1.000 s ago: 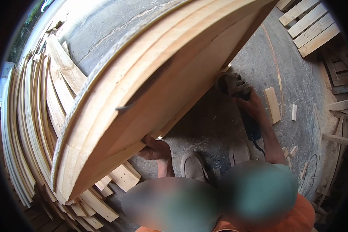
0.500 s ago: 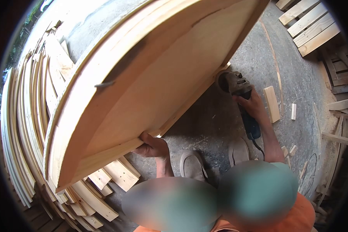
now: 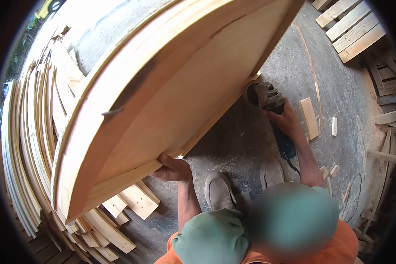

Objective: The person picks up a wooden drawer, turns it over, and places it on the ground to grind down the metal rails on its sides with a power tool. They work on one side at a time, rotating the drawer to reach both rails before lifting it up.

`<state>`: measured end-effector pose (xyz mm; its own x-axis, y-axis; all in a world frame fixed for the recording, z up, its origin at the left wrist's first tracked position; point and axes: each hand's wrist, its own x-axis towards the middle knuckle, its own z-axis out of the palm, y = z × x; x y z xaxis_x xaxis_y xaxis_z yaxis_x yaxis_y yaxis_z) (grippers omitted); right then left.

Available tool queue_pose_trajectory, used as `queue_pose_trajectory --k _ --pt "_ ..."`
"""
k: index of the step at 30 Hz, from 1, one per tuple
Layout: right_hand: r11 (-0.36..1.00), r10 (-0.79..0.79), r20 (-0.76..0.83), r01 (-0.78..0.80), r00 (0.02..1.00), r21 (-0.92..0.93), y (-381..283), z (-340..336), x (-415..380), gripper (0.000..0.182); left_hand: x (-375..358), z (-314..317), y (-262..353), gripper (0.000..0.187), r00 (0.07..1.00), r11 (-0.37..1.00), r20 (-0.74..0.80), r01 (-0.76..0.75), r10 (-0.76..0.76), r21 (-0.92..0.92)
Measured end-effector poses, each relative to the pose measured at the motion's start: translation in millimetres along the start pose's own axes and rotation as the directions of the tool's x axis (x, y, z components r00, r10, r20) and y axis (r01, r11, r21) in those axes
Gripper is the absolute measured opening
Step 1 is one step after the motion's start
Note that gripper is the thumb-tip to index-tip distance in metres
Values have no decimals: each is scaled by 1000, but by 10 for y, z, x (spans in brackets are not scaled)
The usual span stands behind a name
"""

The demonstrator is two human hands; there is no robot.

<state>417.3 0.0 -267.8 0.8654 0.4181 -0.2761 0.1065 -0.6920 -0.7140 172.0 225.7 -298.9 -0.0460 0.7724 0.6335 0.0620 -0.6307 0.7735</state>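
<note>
A large wooden panel [image 3: 193, 83] with a raised wooden border tilts across the view, propped up from the floor. My left hand [image 3: 176, 169] is closed around its lower border, thumb on the inner side. My right hand [image 3: 287, 119] grips an angle grinder [image 3: 282, 138] by its body, with a cord trailing from the rear end. The grinder's round disc [image 3: 253, 94] is right by the panel's lower border, near the far corner. A thin dark metal piece [image 3: 113, 111] sticks out at the panel's upper inner edge.
Long wooden strips [image 3: 28, 145] are piled at the left, with shorter boards [image 3: 138, 200] below the panel. A wood offcut [image 3: 309, 119] lies on the concrete floor [image 3: 339, 101]. Slatted wood [image 3: 354, 31] stands at the upper right. My shoes [image 3: 220, 190] are below the grinder.
The panel's near upper edge has shifted slightly down and left. The grinder and my right hand have moved a little to the left. My left hand keeps its hold.
</note>
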Motion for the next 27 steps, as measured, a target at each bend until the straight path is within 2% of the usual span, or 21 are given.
queue_pose_trajectory --k 2,6,8,9,11,12,14,15,17,20,27 --pt "993 -52 -40 47 998 -107 -14 36 -3 75 8 17 -3 29 1000 1000 -12 -2 2 -10" --pt "998 -32 1 32 999 -47 -25 65 -14 75 10 -11 -52 29 1000 1000 -23 11 -12 -11" --pt "998 -54 -17 53 998 -27 -7 -15 -41 74 51 -8 -34 44 999 996 9 53 -52 -67" --pt "998 -56 -21 55 998 -31 -15 -82 -32 74 88 3 -21 44 999 996 7 54 -54 -72" --pt "990 -25 -54 17 998 -143 -21 -209 -89 71 270 -54 60 43 996 997 63 65 -68 35" --pt "990 -18 -58 9 998 -138 10 -282 -95 71 421 -90 93 47 996 998 82 40 -44 51" --pt "999 -53 -39 53 998 -14 107 -414 -130 70 821 -144 166 50 993 997 118 -2 -7 78" --pt "999 -44 -40 44 998 -7 116 -472 -159 70 1054 -12 300 48 993 990 92 -83 73 115" --pt "993 -30 -34 34 999 116 140 -588 -260 73 1291 178 357 46 994 992 21 105 -107 68" --pt "986 -17 -57 26 998 164 260 -699 -360 77 1513 326 36 46 998 997 21 56 -57 46" --pt "976 55 -22 -49 998 214 418 -903 -490 77 1713 449 -285 47 990 987 81 105 -115 119"
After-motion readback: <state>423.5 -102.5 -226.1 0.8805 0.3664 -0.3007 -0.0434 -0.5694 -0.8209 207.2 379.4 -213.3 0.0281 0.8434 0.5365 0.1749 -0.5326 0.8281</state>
